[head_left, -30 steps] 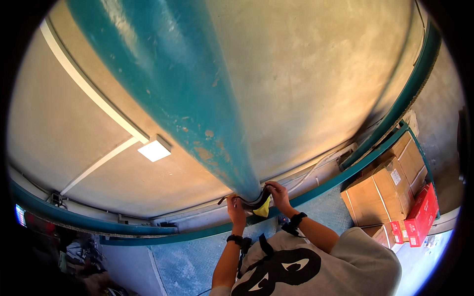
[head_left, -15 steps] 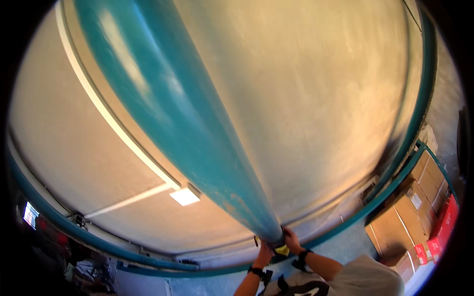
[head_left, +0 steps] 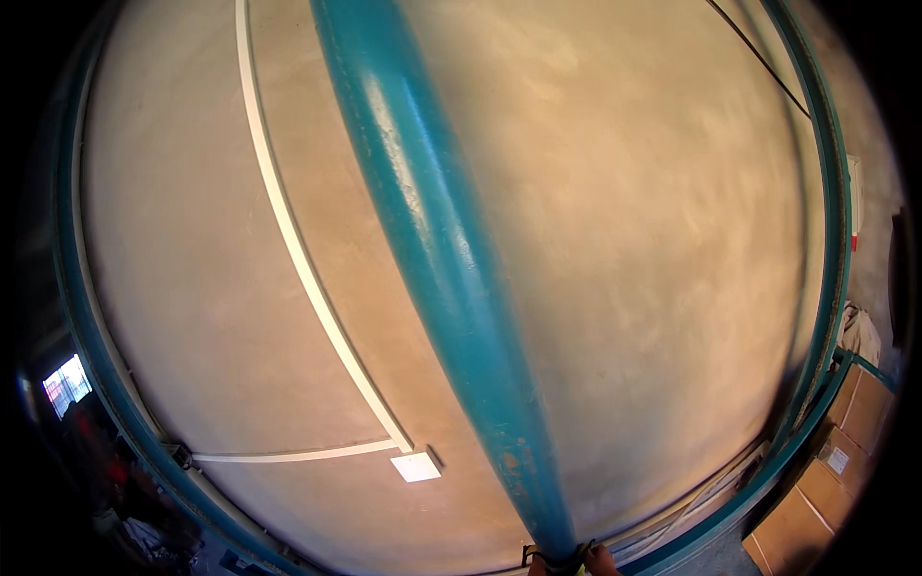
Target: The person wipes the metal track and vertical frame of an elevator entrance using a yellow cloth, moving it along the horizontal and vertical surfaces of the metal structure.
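A thick teal beam (head_left: 437, 259) runs from the top of the picture down to the bottom edge, across a grey plaster ceiling (head_left: 653, 230). Only fingertips show at its lower end. My left hand (head_left: 534, 568) and my right hand (head_left: 602, 561) sit on either side of the beam's foot. A dark strap (head_left: 557, 551) wraps the beam there, with a bit of yellow (head_left: 582, 569) beside my right fingers. The bottom edge cuts off both hands, so their grip is hidden.
A white strip (head_left: 288, 240) crosses the ceiling and ends near a small white square plate (head_left: 416, 467). Teal beams (head_left: 832, 240) line the ceiling's rim. Brown cardboard boxes (head_left: 845, 461) are stacked at the lower right. A bright window (head_left: 65, 384) shows at the far left.
The view has tilted further up. My arms, wrists and shirt have slid out past the bottom edge, and only fingertips remain. The ceiling and beam now fill the picture.
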`<state>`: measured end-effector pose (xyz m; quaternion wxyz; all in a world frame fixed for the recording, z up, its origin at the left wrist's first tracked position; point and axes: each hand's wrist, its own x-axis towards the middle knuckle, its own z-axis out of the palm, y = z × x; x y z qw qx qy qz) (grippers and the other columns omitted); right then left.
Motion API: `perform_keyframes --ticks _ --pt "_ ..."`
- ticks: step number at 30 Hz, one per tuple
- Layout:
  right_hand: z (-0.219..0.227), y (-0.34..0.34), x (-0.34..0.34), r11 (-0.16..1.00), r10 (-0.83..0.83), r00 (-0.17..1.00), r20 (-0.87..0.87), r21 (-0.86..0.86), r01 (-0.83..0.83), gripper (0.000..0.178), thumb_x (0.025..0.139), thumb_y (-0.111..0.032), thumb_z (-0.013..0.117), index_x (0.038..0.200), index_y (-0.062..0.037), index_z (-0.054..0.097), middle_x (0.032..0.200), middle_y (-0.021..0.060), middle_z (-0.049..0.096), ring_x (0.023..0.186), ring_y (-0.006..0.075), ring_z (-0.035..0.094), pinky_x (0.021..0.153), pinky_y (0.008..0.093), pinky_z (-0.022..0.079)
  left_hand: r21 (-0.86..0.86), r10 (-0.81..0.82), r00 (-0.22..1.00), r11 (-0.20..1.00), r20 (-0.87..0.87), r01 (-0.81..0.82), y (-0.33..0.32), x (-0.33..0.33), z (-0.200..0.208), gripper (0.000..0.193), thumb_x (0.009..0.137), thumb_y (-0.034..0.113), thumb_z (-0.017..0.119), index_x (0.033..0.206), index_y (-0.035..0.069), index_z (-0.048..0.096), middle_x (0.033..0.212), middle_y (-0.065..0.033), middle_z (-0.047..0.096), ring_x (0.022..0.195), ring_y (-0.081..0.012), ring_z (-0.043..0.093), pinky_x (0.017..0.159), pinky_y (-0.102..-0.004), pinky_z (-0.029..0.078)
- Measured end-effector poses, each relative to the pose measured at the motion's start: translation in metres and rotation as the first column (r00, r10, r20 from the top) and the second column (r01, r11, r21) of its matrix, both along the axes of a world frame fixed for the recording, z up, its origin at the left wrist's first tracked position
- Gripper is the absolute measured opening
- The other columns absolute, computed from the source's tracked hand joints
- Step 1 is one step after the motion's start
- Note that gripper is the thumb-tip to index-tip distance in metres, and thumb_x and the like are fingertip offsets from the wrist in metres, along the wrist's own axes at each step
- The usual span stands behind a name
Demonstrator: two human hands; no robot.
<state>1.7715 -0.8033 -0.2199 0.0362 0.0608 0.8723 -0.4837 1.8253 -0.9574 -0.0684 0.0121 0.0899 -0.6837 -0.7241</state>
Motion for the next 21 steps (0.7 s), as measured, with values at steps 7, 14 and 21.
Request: perform_keyframes --ticks 7,14,21 --pt "0.108 -0.017 0.013 0.954 -0.033 0.960 -0.280 -0.296 -0.054 0.029 0.091 -0.021 0.055 0.079 0.0050 0.057 0.065 0.0224 0.056 0.056 0.0210 0.053 0.055 0.0419 0.039 0.080 0.059 0.998 0.995 0.005 -0.060 -0.005 0.029 0.003 0.061 0.096 0.010 0.043 0.150 0.002 0.017 0.137 -0.0119 0.044 0.129 -0.0225 0.038 0.106 -0.0345 0.030" --pt "0.243 -0.015 0.014 0.952 0.073 0.927 -0.369 -0.251 -0.175 0.025 0.093 -0.015 0.051 0.078 0.0053 0.054 0.061 0.0171 0.050 0.059 0.0137 0.045 0.055 0.0370 0.040 0.281 0.108 0.991 0.956 -0.073 -0.084 -0.021 0.037 0.038 0.064 0.092 0.007 0.046 0.150 0.000 0.020 0.144 -0.0120 0.039 0.136 -0.0217 0.033 0.112 -0.0322 0.023" --pt "0.318 -0.013 0.009 0.905 0.146 0.844 -0.517 -0.275 -0.325 0.025 0.101 -0.016 0.044 0.117 0.0013 0.055 0.109 0.0140 0.059 0.099 0.0169 0.053 0.085 0.0327 0.044 0.229 -0.005 0.932 0.969 -0.364 0.095 -0.014 0.038 0.112 0.085 0.078 -0.010 0.049 0.153 0.001 0.010 0.155 -0.0118 0.025 0.145 -0.0220 0.020 0.117 -0.0337 0.018"
